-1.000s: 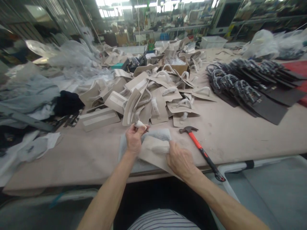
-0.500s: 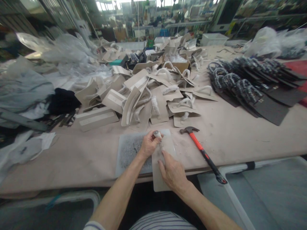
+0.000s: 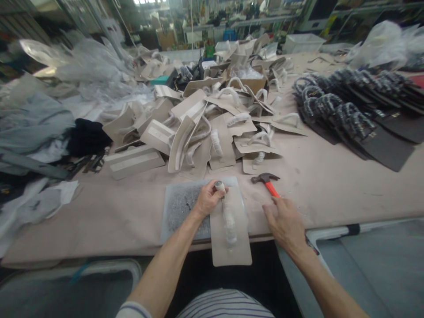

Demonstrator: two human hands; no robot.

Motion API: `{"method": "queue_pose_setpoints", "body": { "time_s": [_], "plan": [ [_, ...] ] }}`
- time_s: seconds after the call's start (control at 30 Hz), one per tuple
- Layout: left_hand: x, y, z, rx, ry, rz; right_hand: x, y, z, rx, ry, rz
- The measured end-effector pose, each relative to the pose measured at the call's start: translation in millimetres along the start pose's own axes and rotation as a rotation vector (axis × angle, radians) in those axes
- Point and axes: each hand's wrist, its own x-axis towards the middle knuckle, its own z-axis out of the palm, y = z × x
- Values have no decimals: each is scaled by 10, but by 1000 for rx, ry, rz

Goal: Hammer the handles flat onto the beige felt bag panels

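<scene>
A beige flat panel (image 3: 217, 247) with a plastic-wrapped handle (image 3: 231, 229) lies over the table's front edge, partly on a scuffed translucent board (image 3: 179, 212). My left hand (image 3: 208, 198) is closed around a short pale cylinder with a metal top (image 3: 219, 185), held upright at the panel's upper end. Its lower end is hidden by the fingers. To the right, my right hand (image 3: 286, 223) lies over the grip of a claw hammer (image 3: 272, 189), its thumb on the left side. The hammer's head rests on the table, and most of its grip is covered.
Beige panels with wrapped handles (image 3: 217, 148) are heaped behind the board. Dark panels with wrapped handles (image 3: 344, 112) are stacked at right. Clear plastic bags (image 3: 89, 66) and dark cloth (image 3: 89, 138) lie at left. Grey bins (image 3: 380, 260) stand below the table's edge.
My right hand has left the panel and moved right onto the hammer's grip, uncovering the panel's wrapped handle. My left hand still holds the cylinder. The camera view has shifted slightly.
</scene>
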Motion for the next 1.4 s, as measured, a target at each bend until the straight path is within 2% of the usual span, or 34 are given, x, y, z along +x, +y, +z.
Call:
{"method": "queue_pose_setpoints", "body": {
  "time_s": [0.13,0.27,0.33,0.43,0.5,0.57,0.63,0.7,0.8,0.87,0.97,1.0,1.07,1.13,1.2,1.23,1.27,1.3,1.4],
  "plan": [
    [-4,19,19,30,-3,29,9,366,17,-226,-182,99],
    [-13,19,46,34,9,41,69,423,-16,-242,-300,144],
    [-17,9,57,48,10,48,147,367,-84,-47,-387,283],
    [-31,-4,68,89,2,83,257,197,-225,578,-609,580],
    [-53,-6,71,144,5,124,282,42,-322,871,-722,663],
    [-84,-6,71,211,6,164,258,-121,-421,959,-756,671],
    [-112,-11,67,268,-5,192,200,-266,-534,998,-718,625],
    [-126,-25,58,302,-27,207,133,-370,-655,920,-585,422],
    [-119,-54,44,330,-60,216,64,-444,-794,557,-352,21],
    [-108,-61,41,348,-63,211,59,-453,-842,300,-357,-123],
    [-103,-40,48,371,-62,192,123,-456,-957,108,-511,-208],
    [-105,-28,52,371,-66,191,158,-467,-1032,106,-514,-219],
    [-111,-2,61,359,-69,194,225,-514,-1230,186,-386,-226],
    [-114,17,67,347,-60,194,263,-579,-1410,314,-137,-191],
    [-113,25,69,342,-55,189,249,-626,-1460,434,66,-135],
    [-111,25,69,342,-56,189,221,-630,-1419,459,91,-129],
    [-108,21,68,345,-59,186,185,-617,-1337,446,52,-139],
    [-106,15,67,351,-62,182,143,-588,-1228,398,-45,-160],
    [-103,-9,64,363,-72,178,44,-435,-891,189,-434,-206]
  ]
}}
